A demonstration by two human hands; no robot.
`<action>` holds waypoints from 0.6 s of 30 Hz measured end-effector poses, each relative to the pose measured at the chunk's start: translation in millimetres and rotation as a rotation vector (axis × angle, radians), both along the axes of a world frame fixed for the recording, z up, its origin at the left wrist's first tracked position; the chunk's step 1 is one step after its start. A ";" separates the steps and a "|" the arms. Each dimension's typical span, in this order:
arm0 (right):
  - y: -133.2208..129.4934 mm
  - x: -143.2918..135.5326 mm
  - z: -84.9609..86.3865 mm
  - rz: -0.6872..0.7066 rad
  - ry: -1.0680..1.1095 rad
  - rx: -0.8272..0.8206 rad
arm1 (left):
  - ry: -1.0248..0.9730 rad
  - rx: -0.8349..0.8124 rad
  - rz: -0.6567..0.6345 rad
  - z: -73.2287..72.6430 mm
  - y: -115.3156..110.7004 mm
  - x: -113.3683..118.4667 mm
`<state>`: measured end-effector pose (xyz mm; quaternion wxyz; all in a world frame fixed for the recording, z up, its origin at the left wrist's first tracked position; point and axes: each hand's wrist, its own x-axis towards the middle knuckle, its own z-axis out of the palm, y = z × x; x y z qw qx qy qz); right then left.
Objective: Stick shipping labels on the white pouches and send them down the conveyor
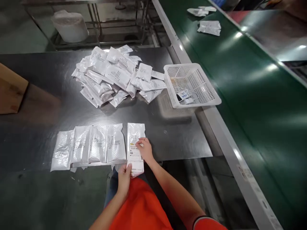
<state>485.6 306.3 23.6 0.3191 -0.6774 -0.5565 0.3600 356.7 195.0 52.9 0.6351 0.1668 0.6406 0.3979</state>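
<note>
In front of me a white padded mailer (136, 129) lies on the metal table, with a printed shipping label sheet (135, 159) over its lower part. My left hand (124, 179) grips the sheet's lower end at the table's front edge, thumb on top. Over the sheet's upper right edge, my right hand (145, 149) has its fingers drawn together. Whatever they pinch is too small to make out. Left of this mailer, several more padded mailers (98, 145) overlap in a row, their printed text facing up.
A heap of white mailers (117, 73) covers the table's far middle. Right of it stands a white perforated basket (206, 92) holding small packets. A green conveyor belt (251, 95) runs along the right, carrying mailers (209, 27). A cardboard box (11, 89) sits far left.
</note>
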 end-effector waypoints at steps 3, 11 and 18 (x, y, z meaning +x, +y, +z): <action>38.2 6.1 -21.5 -0.005 -0.236 0.051 | -0.136 -0.071 0.072 -15.8 -9.2 9.4; 60.5 5.8 -53.3 0.089 -0.591 0.191 | -0.164 -0.133 -0.215 -54.1 -54.1 -4.4; 36.5 -11.9 -51.1 0.348 -0.663 0.176 | 0.000 0.138 -0.729 0.6 -66.4 -29.8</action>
